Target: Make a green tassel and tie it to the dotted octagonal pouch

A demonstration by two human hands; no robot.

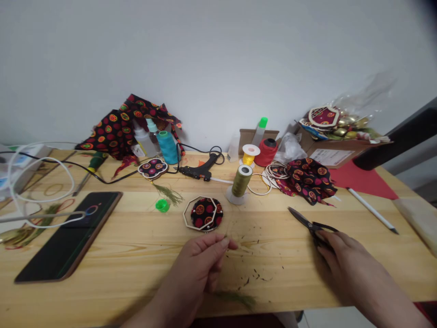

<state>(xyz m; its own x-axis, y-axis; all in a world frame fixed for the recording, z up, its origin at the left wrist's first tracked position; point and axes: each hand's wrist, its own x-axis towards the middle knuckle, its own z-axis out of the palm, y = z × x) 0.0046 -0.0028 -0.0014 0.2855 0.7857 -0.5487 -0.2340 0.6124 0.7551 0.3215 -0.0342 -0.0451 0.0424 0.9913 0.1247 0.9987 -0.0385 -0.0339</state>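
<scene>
My left hand (201,259) is closed near the table's front edge, thumb and forefinger pinched together with a wisp of thread at their tips. Olive-green strands of a tassel (237,298) stick out below that hand; its upper part is hidden by my fingers. On the right, my right hand (344,259) is closed around the handles of black scissors (303,218), whose blades lie near the tabletop and point to the far left. Just beyond my left hand lies an octagonal wooden frame (186,218) over a round piece of dark patterned fabric (208,212).
Dark thread scraps (256,275) litter the wood between my hands. Behind stand an olive thread spool (242,180), a glue gun (201,171) and a teal thread cone (168,148). A phone (68,237) lies left; a white pen (372,209) and filled cardboard box (329,150) are right.
</scene>
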